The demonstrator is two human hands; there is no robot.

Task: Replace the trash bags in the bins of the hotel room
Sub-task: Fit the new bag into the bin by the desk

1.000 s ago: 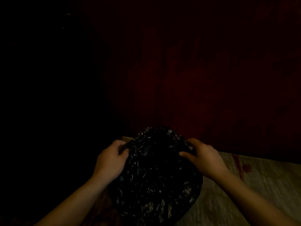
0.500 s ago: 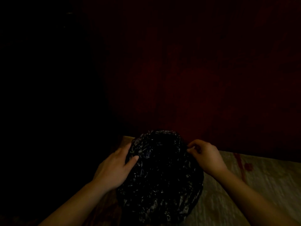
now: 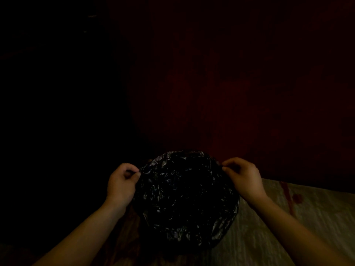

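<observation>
Dim hotel rm: a dark red wall (image 3: 230, 93) fills the bkgd, w/ near-black shadow at left where nothing can be made out. Pale patterned floor (image 3: 317, 227) runs along the bottom right, up to the wall's foot. At centre-bottom, near the wall, a crinkled black trash bag (image 3: 186, 198) sits spread in a rounded shape; whatever it covers is hidden. A person's bare forearms reach in from both lower corners. Left hand (image 3: 121, 183) pinches the bag's left edge btwn thumb & curled fingers; right hand (image 3: 245, 177) pinches the right edge likewise. Red marks (image 3: 296, 198) show on the floor just right of the right wrist.
</observation>
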